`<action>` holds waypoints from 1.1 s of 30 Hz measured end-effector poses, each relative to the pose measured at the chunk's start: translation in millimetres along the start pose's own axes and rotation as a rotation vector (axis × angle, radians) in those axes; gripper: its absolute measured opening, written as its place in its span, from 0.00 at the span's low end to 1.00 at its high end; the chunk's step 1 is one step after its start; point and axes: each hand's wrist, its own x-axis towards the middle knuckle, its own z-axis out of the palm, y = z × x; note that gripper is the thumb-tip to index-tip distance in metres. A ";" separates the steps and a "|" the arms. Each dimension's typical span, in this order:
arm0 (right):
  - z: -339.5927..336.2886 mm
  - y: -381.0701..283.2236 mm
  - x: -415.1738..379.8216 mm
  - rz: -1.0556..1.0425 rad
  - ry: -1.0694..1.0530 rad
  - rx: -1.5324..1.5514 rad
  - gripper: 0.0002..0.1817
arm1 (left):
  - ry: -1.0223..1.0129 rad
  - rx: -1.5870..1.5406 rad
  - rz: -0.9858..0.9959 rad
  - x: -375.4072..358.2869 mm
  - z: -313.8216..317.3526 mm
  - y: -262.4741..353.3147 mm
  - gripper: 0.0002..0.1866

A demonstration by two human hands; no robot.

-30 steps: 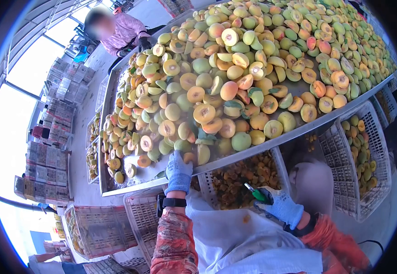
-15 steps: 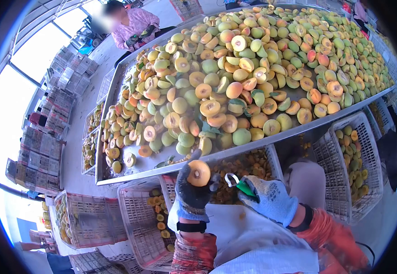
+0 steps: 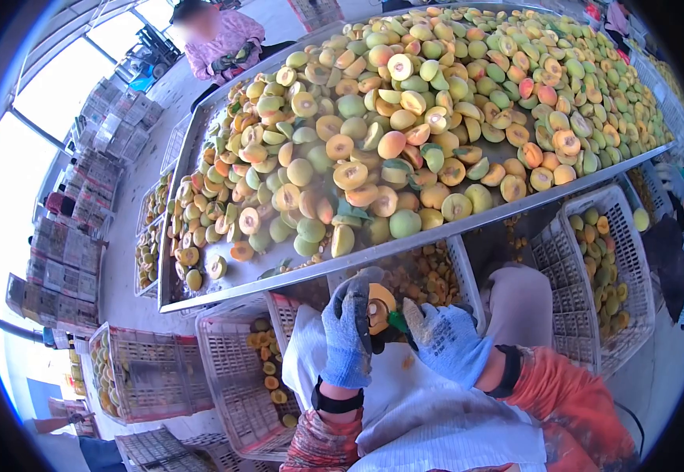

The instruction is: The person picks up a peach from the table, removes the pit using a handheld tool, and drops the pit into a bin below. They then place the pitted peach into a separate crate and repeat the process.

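My left hand [image 3: 346, 334], in a blue glove with dark fingers, grips a peach half [image 3: 383, 300] with its cut face turned to the right. In my right hand [image 3: 450, 340], also blue-gloved, is a green-handled pitting tool [image 3: 398, 320]. Its green end meets the cut face of the peach half, and its metal loop is hidden there. Both hands are close together over my white apron [image 3: 412, 409], just in front of the metal table's rim [image 3: 428, 234]. Many whole and halved peaches [image 3: 350, 175] are heaped on the table beyond them.
Below the table edge, a crate [image 3: 458, 271] holds small brown-orange pieces. Crates of peach halves stand at left [image 3: 235, 393] and right [image 3: 629, 315]. Across the table is a person in a pink patterned top [image 3: 224, 39]. Stacked crates [image 3: 62, 252] line the left side.
The pitting tool has moved left, from apart to against the peach half. My left hand has turned the half sideways and come slightly right and lower. The view has shifted slightly.
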 end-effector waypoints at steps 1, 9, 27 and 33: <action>1.9 -2.3 -2.9 0.025 -0.004 0.056 0.25 | -0.003 -0.071 -0.065 0.0 0.9 -1.5 0.18; -1.9 1.4 -5.7 0.120 -0.111 0.387 0.24 | 0.090 -0.070 -0.161 -6.3 7.9 -3.7 0.17; -19.4 -6.2 -4.2 0.059 -0.201 0.407 0.25 | 0.181 -0.080 -0.002 -8.0 7.1 -23.1 0.16; -8.1 9.5 0.3 0.004 -0.110 0.205 0.24 | 0.134 -0.057 -0.136 -7.5 11.3 -0.1 0.18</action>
